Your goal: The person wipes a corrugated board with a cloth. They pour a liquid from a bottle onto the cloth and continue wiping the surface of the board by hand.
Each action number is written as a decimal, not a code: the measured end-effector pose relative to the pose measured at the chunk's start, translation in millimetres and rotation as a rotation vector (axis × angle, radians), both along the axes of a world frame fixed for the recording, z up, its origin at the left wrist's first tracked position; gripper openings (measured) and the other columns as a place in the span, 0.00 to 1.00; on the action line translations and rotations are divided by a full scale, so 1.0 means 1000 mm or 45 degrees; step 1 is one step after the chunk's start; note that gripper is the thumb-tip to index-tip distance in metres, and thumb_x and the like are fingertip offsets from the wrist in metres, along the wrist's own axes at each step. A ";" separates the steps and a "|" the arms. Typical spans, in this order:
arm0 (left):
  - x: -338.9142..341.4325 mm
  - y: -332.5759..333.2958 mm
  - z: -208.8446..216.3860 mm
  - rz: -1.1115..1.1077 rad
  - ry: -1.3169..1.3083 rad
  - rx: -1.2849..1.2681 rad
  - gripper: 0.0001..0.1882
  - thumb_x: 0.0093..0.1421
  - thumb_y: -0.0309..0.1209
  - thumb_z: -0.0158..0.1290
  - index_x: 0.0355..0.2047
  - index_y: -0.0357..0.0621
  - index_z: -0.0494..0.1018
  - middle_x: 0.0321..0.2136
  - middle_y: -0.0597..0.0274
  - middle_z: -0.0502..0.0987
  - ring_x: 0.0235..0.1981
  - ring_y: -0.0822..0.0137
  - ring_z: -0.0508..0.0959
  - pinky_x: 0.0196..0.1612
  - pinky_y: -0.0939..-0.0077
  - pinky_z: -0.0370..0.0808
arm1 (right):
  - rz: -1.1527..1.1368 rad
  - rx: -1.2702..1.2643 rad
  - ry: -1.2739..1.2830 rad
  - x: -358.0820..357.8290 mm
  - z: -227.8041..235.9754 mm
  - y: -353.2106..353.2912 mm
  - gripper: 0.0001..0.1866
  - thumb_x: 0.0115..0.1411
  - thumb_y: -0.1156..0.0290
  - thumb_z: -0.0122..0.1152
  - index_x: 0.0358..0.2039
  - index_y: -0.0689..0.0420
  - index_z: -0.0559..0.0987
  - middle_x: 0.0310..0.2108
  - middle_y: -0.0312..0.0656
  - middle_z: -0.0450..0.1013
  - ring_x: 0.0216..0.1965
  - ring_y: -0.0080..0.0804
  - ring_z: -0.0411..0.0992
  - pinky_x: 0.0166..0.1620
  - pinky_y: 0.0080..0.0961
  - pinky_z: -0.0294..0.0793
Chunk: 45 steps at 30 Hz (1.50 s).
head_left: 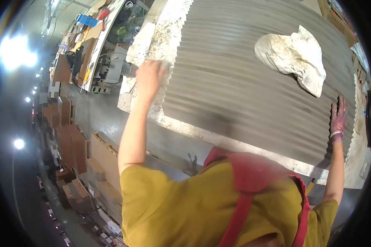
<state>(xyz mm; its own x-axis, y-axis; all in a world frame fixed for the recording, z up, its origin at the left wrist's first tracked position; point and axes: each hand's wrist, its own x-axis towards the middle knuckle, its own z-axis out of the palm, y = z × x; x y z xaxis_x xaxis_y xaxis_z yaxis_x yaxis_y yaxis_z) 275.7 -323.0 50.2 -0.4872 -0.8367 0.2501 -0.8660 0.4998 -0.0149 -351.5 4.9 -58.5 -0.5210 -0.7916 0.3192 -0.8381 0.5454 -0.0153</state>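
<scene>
Left hand (150, 78): bare, fingers bent over the stained white strip (163, 47) along the panel's jagged left edge; a dark grey object (129, 69) is just beside it; whether the fingers grip anything, I cannot tell
Right hand (339, 117): in a pinkish glove, fingers extended, laid near the panel's right edge, gripping nothing
Corrugated panel (235, 82): grey-brown, ridged; lies flat on the pale table (193, 128) in front of the person, between the hands
White cloth (292, 55): crumpled, stained; rests on the panel's upper right, above the right hand
Side bench (95, 55): beyond the left hand; cluttered
</scene>
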 end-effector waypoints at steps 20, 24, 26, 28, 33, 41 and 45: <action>0.007 -0.018 -0.023 0.179 -0.252 0.090 0.12 0.53 0.33 0.57 0.36 0.42 0.74 0.35 0.54 0.75 0.39 0.52 0.73 0.43 0.62 0.70 | -0.125 0.026 0.054 0.025 0.016 -0.003 0.26 0.64 0.57 0.47 0.61 0.46 0.62 0.61 0.51 0.59 0.61 0.50 0.57 0.59 0.44 0.57; 0.028 -0.083 -0.020 0.191 0.026 -0.073 0.14 0.53 0.31 0.57 0.41 0.43 0.73 0.38 0.52 0.75 0.41 0.50 0.72 0.44 0.59 0.70 | -0.154 0.016 0.032 0.028 0.017 -0.004 0.26 0.64 0.55 0.46 0.62 0.44 0.62 0.62 0.49 0.57 0.63 0.50 0.55 0.61 0.46 0.54; 0.018 -0.112 -0.032 0.211 0.176 -0.126 0.15 0.54 0.30 0.56 0.43 0.44 0.72 0.39 0.50 0.74 0.43 0.48 0.71 0.44 0.57 0.71 | -0.175 0.103 -0.012 0.029 0.021 -0.004 0.27 0.64 0.54 0.45 0.62 0.44 0.62 0.62 0.49 0.57 0.63 0.49 0.54 0.61 0.48 0.51; 0.040 -0.152 -0.061 0.341 0.099 -0.207 0.17 0.53 0.33 0.57 0.44 0.43 0.73 0.37 0.50 0.75 0.41 0.49 0.73 0.47 0.59 0.68 | -0.115 0.014 -0.039 0.031 0.025 -0.008 0.27 0.63 0.54 0.46 0.62 0.45 0.62 0.62 0.49 0.57 0.64 0.48 0.53 0.62 0.49 0.49; 0.000 -0.159 -0.071 0.522 -0.160 0.090 0.25 0.53 0.43 0.57 0.50 0.50 0.70 0.49 0.50 0.70 0.53 0.50 0.67 0.52 0.52 0.66 | -0.168 0.043 -0.110 0.043 0.040 -0.009 0.26 0.62 0.59 0.47 0.61 0.49 0.63 0.61 0.50 0.58 0.64 0.47 0.54 0.62 0.45 0.49; -0.341 0.014 -0.025 -0.904 0.480 0.381 0.36 0.53 0.56 0.53 0.61 0.60 0.61 0.61 0.48 0.58 0.62 0.44 0.55 0.60 0.41 0.53 | -0.089 0.042 -0.149 0.045 0.043 -0.015 0.28 0.62 0.60 0.48 0.62 0.51 0.61 0.61 0.52 0.58 0.63 0.50 0.53 0.63 0.43 0.49; -0.368 0.048 -0.050 -1.027 0.233 0.404 0.36 0.55 0.59 0.48 0.61 0.61 0.61 0.63 0.49 0.54 0.65 0.39 0.48 0.60 0.30 0.44 | -0.095 0.059 -0.148 0.051 0.048 -0.017 0.27 0.62 0.59 0.48 0.62 0.50 0.61 0.61 0.52 0.57 0.64 0.50 0.53 0.63 0.43 0.48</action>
<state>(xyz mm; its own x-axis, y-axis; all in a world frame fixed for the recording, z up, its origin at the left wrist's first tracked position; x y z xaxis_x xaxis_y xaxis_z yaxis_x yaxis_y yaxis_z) -92.7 -275.3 0.5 -0.9338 -0.2991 0.1963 -0.2236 0.9162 0.3324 -300.3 -11.9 -10.3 -0.6103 -0.7618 0.2170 -0.7892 0.6085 -0.0833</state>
